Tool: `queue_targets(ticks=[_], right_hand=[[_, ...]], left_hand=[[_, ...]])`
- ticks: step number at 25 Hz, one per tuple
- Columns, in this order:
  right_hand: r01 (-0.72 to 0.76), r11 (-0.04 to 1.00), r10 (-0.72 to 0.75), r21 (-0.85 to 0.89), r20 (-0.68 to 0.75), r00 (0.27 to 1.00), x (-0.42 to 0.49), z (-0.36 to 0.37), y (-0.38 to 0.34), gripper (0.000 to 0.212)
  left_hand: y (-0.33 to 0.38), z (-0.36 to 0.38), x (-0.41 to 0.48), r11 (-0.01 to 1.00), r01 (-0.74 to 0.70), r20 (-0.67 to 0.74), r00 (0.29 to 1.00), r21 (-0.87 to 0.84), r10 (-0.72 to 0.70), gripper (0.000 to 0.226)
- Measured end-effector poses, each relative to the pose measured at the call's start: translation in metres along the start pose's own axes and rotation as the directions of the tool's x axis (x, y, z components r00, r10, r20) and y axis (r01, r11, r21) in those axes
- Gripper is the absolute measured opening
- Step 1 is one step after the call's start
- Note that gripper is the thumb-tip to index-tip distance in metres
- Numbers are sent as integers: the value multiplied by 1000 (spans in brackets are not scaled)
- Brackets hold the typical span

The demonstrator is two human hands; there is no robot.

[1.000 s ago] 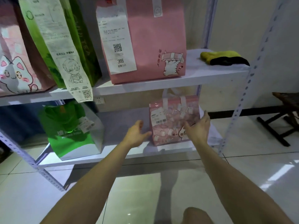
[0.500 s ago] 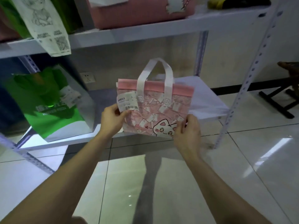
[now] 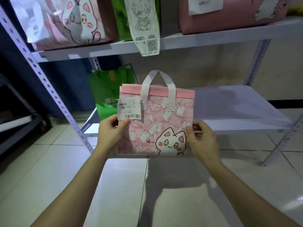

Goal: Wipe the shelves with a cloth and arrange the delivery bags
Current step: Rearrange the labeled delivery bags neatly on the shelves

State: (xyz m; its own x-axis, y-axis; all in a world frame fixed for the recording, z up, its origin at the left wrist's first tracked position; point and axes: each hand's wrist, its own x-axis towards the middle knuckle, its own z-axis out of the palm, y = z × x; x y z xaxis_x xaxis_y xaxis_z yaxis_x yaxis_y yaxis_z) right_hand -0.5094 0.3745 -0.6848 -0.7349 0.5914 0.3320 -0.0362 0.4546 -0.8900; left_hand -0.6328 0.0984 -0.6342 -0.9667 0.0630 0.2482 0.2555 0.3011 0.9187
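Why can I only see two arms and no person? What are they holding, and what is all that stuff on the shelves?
The camera sits on the person's head and looks down, so you see only their arms, as if you looked through their eyes. The left hand and the right hand hold a small pink bag by its sides, out in front of the shelves and above the tiled floor. It has a white cat drawn on it, white handles and a paper label. Behind it is the lower shelf, with a green bag at its left end. On the upper shelf stand more bags, pink and green, and a long paper receipt hangs down over its edge.
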Motion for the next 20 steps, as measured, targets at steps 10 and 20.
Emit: queue_targets(ticks=[10, 20], right_hand=[[-343, 916, 332, 207, 85, 939, 42, 143, -23, 28], [-47, 952, 145, -303, 310, 940, 100, 214, -55, 19]], left_hand=[[-49, -162, 6, 994, 11, -15, 1000, 110, -10, 26], [-66, -212, -2, 943, 79, -117, 992, 322, -43, 28]])
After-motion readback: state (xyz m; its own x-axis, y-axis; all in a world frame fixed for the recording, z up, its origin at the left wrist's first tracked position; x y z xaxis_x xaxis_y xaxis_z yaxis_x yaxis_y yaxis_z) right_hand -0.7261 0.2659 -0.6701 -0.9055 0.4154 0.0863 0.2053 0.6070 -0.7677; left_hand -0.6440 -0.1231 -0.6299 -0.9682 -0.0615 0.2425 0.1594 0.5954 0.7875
